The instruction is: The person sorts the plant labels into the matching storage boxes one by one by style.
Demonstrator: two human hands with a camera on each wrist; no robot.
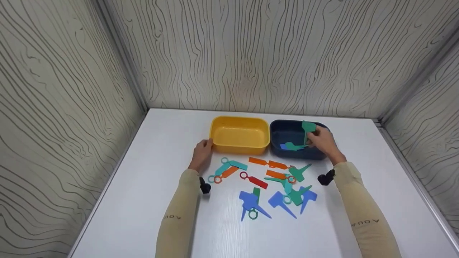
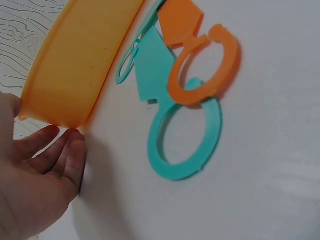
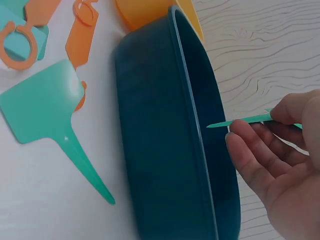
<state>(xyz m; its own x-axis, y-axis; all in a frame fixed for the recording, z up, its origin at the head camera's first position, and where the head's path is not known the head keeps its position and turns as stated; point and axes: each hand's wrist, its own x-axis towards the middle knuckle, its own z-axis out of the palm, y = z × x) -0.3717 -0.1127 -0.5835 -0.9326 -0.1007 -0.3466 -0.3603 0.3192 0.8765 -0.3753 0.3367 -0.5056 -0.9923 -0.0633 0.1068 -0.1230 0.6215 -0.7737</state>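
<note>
My right hand [image 1: 324, 143] pinches a green T-shaped plant label [image 1: 308, 126] above the dark blue bin [image 1: 299, 154]. In the right wrist view the label's thin stem [image 3: 235, 122] points over the bin's rim. Inside that bin lie a green plant label [image 1: 294, 146] and a blue one [image 1: 283, 146]. My left hand [image 1: 202, 153] rests against the left end of the yellow bin [image 1: 240, 149]. The left wrist view shows its loosely bent fingers [image 2: 75, 155] touching the outer wall, with the thumb [image 2: 11, 106] at the rim.
Before the bins lie ring tags: turquoise [image 1: 237, 165], orange [image 1: 256, 161] and red [image 1: 258, 182]. Blue [image 1: 278, 200] and green [image 1: 297, 196] T-shaped labels overlap nearer me. A dark green ring tag [image 1: 256, 193] lies partly under blue labels. Patterned walls [image 1: 233, 53] enclose the white table [image 1: 136, 200].
</note>
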